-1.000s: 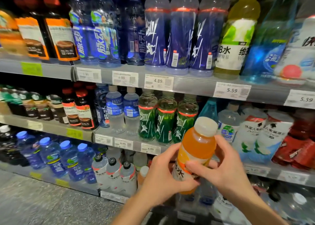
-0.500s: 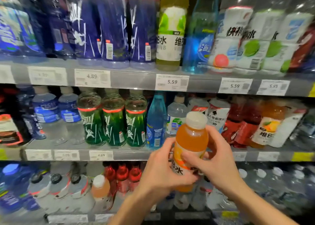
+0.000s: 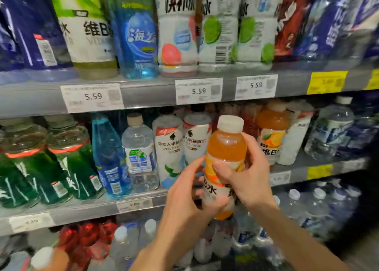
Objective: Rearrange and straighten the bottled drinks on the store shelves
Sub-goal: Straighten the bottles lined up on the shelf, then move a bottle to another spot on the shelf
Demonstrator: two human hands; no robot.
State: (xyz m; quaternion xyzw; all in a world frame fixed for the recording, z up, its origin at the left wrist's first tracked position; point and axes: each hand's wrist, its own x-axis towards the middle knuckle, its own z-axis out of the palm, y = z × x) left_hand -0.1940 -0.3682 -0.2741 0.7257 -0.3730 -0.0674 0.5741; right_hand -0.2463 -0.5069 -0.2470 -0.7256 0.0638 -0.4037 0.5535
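Note:
An orange drink bottle (image 3: 226, 147) with a white cap is held upright in front of the middle shelf (image 3: 320, 169). My left hand (image 3: 187, 194) grips its lower part from the left, thumb curled under the label. My right hand (image 3: 248, 174) grips its middle from the right, thumb across the label. A matching orange bottle (image 3: 271, 131) stands on the middle shelf just behind and to the right. Two white electrolyte bottles (image 3: 170, 147) stand to the left of the held bottle.
Green bottles (image 3: 67, 160), a blue bottle (image 3: 108, 157) and a clear water bottle (image 3: 139, 151) fill the middle shelf's left. The upper shelf (image 3: 147, 94) carries large bottles and 5.59 price tags. Water bottles (image 3: 307, 209) crowd the bottom shelf.
The view has swung right along the shelves and moved closer. Both hands keep hold of the orange bottle, which now sits nearer the matching orange bottle on the middle shelf.

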